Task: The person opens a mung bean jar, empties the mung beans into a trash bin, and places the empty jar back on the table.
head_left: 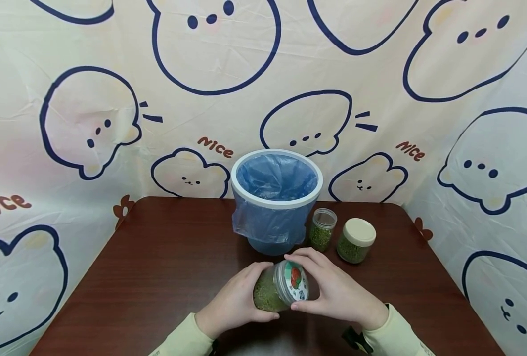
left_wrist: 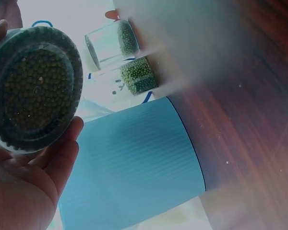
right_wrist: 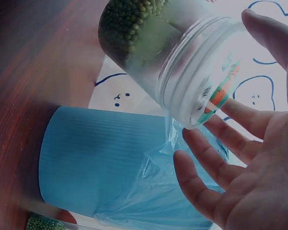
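A clear jar of mung beans [head_left: 265, 292] is held tilted above the table, just in front of the bin. My left hand [head_left: 232, 300] grips its body, and the left wrist view shows the beans through the jar's base [left_wrist: 37, 93]. The lid [head_left: 295, 281] carries a printed red fruit and faces right. Around the lid's edge are the thumb and fingers of my right hand [head_left: 338, 292], with the thumb at one side and fingertips at the other. In the right wrist view, the lid [right_wrist: 201, 79] sits on the jar, and the right palm stays off it.
A blue bin with a liner and white rim [head_left: 277, 203] stands behind the hands. Right of it are a slim clear jar [head_left: 321, 236] partly filled with green beans and a wider white-lidded jar [head_left: 354, 242]. A patterned cloth [head_left: 210, 54] hangs behind the brown table [head_left: 165, 257].
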Tool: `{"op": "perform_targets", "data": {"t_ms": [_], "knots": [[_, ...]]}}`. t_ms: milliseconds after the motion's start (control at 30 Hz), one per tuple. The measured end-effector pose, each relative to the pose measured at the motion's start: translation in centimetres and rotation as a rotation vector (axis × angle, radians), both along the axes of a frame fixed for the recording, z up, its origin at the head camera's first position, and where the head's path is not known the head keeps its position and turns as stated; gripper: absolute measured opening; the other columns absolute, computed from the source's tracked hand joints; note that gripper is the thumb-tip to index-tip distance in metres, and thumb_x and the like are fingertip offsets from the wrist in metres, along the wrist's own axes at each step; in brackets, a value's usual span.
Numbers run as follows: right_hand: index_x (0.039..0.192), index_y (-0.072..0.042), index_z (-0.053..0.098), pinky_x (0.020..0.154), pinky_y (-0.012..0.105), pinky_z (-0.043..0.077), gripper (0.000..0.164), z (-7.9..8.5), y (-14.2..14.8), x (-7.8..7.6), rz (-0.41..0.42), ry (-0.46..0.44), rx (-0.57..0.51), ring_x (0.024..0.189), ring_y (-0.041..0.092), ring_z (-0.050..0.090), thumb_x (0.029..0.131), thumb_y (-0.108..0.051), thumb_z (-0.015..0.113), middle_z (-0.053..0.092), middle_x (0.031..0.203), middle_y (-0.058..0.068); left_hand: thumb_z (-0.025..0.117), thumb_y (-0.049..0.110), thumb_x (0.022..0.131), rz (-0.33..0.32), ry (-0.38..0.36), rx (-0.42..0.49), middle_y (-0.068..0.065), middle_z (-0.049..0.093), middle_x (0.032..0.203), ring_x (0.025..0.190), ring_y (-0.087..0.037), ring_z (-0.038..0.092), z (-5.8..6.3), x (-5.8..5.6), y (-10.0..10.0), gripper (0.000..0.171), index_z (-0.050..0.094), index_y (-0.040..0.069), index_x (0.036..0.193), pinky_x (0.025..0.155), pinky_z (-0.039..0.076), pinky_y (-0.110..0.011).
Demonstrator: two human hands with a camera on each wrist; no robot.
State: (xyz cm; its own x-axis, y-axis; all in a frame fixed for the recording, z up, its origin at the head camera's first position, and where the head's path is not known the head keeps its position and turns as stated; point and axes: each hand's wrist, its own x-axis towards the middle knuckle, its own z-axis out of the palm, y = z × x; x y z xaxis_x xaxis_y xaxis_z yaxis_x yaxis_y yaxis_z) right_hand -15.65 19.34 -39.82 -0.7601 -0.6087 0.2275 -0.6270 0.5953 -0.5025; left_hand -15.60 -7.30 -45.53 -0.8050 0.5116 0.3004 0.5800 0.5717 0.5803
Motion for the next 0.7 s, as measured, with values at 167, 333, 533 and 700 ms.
{"op": "perform_targets", "data": {"t_ms": [167, 333, 533, 700], "knots": [[0.152, -0.036, 0.044, 0.097, 0.035, 0.055, 0.082, 0.5, 0.2, 0.0, -0.015, 0.018, -0.004, 0.128, 0.011, 0.048, 0.083, -0.063, 0.077, 0.043, 0.147, -0.012, 0.095, 0.043, 0.070, 0.007, -0.010, 0.014, 0.001, 0.059, 0.134, 0.113, -0.012, 0.060, 0.2, 0.0, -0.1, 0.096, 0.046, 0.011, 0.146, 0.096, 0.055, -0.039], [0.153, -0.033, 0.045, 0.098, 0.037, 0.054, 0.083, 0.8, 0.8, -0.2, -0.033, 0.055, 0.001, 0.129, 0.010, 0.049, 0.082, -0.062, 0.078, 0.043, 0.147, -0.012, 0.096, 0.040, 0.070, 0.030, -0.026, 0.043, 0.001, 0.058, 0.135, 0.115, -0.012, 0.059, 0.2, 0.0, -0.1, 0.096, 0.045, 0.013, 0.146, 0.097, 0.054, -0.039], [0.152, -0.030, 0.047, 0.098, 0.036, 0.055, 0.085, 1.0, 1.6, -0.5, -0.082, 0.090, -0.004, 0.128, 0.010, 0.049, 0.080, -0.052, 0.086, 0.045, 0.146, -0.012, 0.097, 0.035, 0.068, 0.088, -0.025, 0.091, 0.001, 0.058, 0.134, 0.114, -0.012, 0.061, 0.2, 0.0, -0.1, 0.096, 0.045, 0.013, 0.145, 0.096, 0.055, -0.038], [0.151, -0.029, 0.048, 0.094, 0.035, 0.056, 0.084, 0.8, 2.3, -1.0, -0.148, 0.080, -0.003, 0.125, 0.010, 0.049, 0.079, -0.047, 0.088, 0.047, 0.143, -0.010, 0.098, 0.034, 0.066, 0.143, -0.029, 0.149, 0.003, 0.059, 0.133, 0.113, -0.011, 0.062, 0.2, 0.0, -0.1, 0.097, 0.046, 0.016, 0.145, 0.095, 0.056, -0.037]]}}
